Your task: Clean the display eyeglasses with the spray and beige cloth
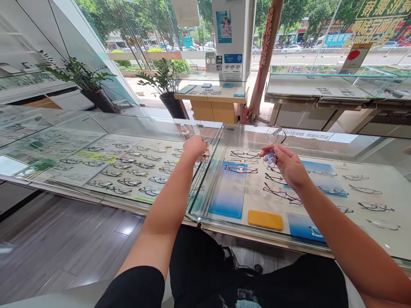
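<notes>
Above the glass counter my right hand (290, 164) pinches a pair of thin-rimmed eyeglasses (272, 136) near the middle of the frame. The eyeglasses are turned on end, with one round lens over the other. My left hand (194, 147) is closed around a crumpled pale cloth (206, 152), which sticks out on its right side. Most of the left fingers are hidden behind the hand. A small clear spray bottle (185, 131) stands just beyond the left hand. Hand and cloth are apart from the eyeglasses.
Rows of eyeglasses lie under the glass of the counter (205, 214), along with a yellow case (265, 220) and blue cards (226, 201). Past the counter are a potted plant (165, 81), a low display cabinet (210, 107) and a tree trunk (265, 60).
</notes>
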Tool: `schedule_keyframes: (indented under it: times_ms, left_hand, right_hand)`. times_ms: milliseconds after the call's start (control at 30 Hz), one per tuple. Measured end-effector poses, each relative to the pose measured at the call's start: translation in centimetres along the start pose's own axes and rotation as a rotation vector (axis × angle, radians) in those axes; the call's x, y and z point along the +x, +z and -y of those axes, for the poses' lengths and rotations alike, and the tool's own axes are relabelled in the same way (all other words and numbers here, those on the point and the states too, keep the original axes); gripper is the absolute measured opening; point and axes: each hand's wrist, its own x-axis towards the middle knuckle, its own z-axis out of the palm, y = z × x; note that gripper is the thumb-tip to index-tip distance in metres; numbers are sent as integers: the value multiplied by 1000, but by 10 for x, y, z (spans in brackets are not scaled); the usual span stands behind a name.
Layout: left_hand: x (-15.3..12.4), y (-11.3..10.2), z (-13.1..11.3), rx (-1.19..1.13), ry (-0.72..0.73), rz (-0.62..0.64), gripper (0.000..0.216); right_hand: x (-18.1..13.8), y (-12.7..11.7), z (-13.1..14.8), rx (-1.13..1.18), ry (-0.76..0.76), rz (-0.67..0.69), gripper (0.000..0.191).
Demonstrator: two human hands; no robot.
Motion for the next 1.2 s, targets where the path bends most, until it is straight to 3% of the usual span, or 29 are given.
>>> schedule_keyframes:
  times_ms: [267, 400, 533, 767, 1000, 1200]
  left_hand:
    - [-11, -24, -16, -280, 147, -315, 17]
    - [-26, -41, -31, -546, 261, -339, 18]
    - [-47, -51, -52, -793, 333, -206, 24]
    - [-85, -45, -83, -1186, 394, 252, 42]
    - [-115, -28, -99, -1244, 423, 469, 41]
    - [-130, -21, -106, -1214, 483, 619, 48]
  right_hand:
    - [2, -1, 2, 29, -3, -7, 34]
    - [2, 0, 6, 47, -7, -23, 35]
    - [0, 2, 11, 75, -20, -19, 32]
    - [-7, 8, 17, 95, -44, 35, 33]
    - [-7, 11, 21, 59, -110, -11, 31]
    - [-6, 14, 21, 165, -74, 79, 31]
